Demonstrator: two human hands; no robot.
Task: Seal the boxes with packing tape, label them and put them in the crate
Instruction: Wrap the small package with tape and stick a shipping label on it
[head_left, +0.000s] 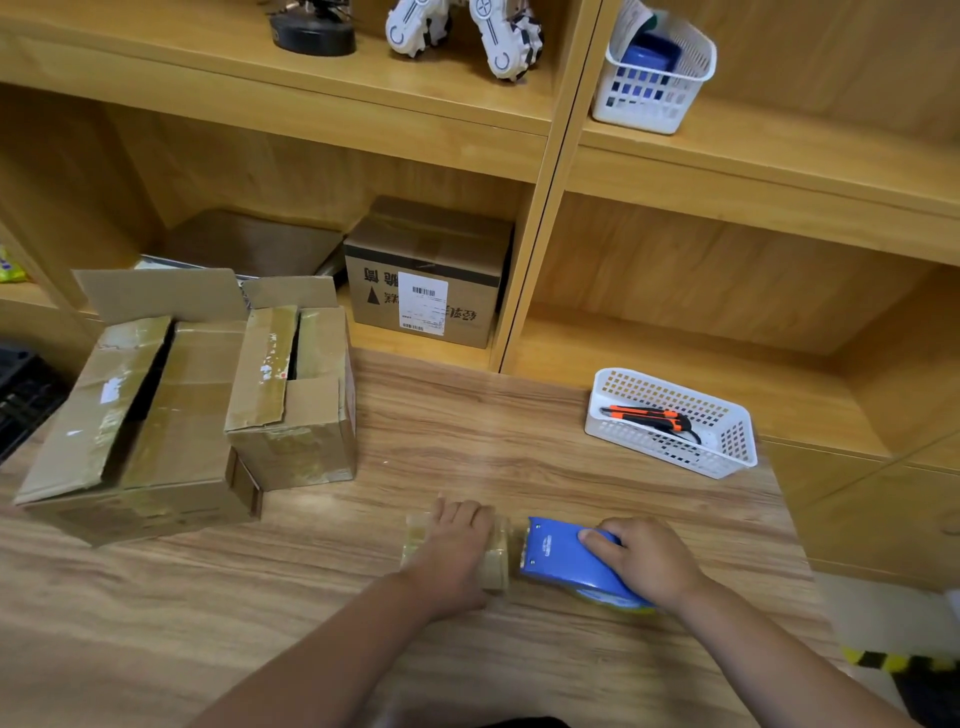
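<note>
Near the middle of the table's (467, 441) near edge, the left hand (457, 551) is lying over a roll of packing tape (497, 561), its grip closing down across the top with the fingers curling over the far side, so only the roll's two ends are showing. Just beside it to the right, the right hand (649, 561) is holding a blue tape dispenser (556, 558); its grip is wrapping round the rear of the dispenser, with one finger lying flat along the blue top. The dispenser's toothed front is pointing at the roll (whether the two are touching cannot be told). At the table's left edge two cardboard boxes are standing side by side and touching: the larger box (156, 415) nearer the corner and the smaller box (296, 395) to its right, both with flaps unsealed and dark gaps showing along their tops. A black crate (21, 389) is peeking in beyond the left edge. Toward the far right corner a white basket (727, 447) is sitting with an orange utility knife (649, 415) inside. On the shelf behind the table a closed box (457, 244) is standing, carrying a white label (422, 310) on its front.
</note>
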